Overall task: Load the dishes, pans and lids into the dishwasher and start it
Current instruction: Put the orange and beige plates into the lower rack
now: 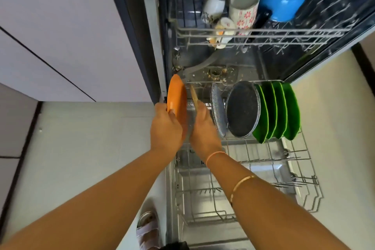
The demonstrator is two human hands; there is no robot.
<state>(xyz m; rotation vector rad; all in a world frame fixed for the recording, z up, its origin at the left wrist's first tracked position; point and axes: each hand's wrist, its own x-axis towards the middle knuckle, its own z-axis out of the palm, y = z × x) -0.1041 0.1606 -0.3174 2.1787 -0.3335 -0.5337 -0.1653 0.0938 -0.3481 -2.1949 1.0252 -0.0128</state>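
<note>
At the bottom edge a sandalled foot (147,227) stands on the pale floor (77,148), just left of the open dishwasher. The lower rack (304,168) is pulled out over the door; its near half holds nothing but bare wire tines.

Both forearms reach over that rack. The left hand (165,128) grips an orange plate (177,97) on edge at the rack's far left corner, its fingers (172,112) closed over the near rim. The right hand (203,128), with a thin band at the wrist and a bracelet further up the arm, is curled around a slim wooden-looking stick (194,95) just beside the plate; what the stick belongs to cannot be told, as the hand covers its lower part.

Further right in the same row, a speckled grey plate (218,107) and a dark speckled pan (242,109) stand upright, then four green plates (278,111) packed close together.

Beyond the rack, the tub floor shows scattered food scraps (217,72). Above it the upper rack (263,32) carries several upturned cups, among them a white flowered mug (244,9), and a blue pot (283,2); the items at its back are blurred. White cabinet fronts (60,26) fill the left side.
</note>
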